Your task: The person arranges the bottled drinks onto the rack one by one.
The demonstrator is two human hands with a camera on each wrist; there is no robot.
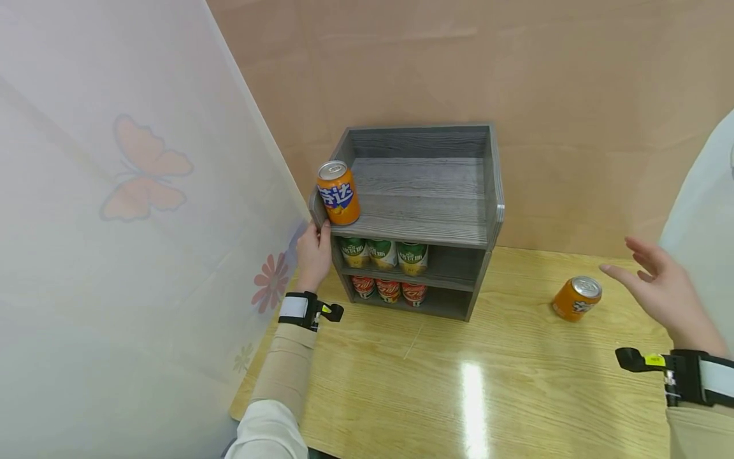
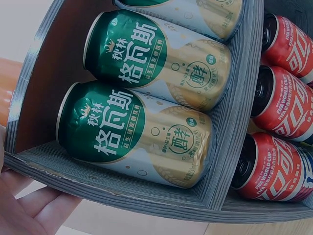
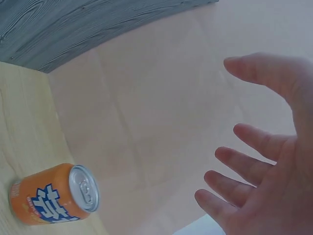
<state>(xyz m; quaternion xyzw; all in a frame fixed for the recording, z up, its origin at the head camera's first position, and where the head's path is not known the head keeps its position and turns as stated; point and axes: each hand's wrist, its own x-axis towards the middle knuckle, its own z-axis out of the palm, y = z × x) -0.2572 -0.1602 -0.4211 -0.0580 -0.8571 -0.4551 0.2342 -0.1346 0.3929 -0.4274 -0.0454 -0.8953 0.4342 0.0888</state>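
Observation:
A grey wood-grain shelf (image 1: 421,197) stands on the table with three levels. At its left side panel my left hand (image 1: 315,255) grips the edge, thumb by the front and fingers along the outside, partly hidden in the left wrist view. An orange soda can (image 1: 339,194) stands upright on the top level at the left front, just above that hand. Another orange soda can (image 1: 576,298) stands on the table right of the shelf. Beside and above this can, my right hand (image 1: 665,280) hovers with fingers spread and thumb apart, holding nothing, as the right wrist view confirms.
Green-and-gold cans (image 2: 137,134) line the middle level, and red cola cans (image 2: 274,166) the bottom one, both from the left. A white printed sheet (image 1: 143,287) hangs at the left; brown paper (image 1: 573,127) covers the back. The wooden table (image 1: 401,382) extends in front.

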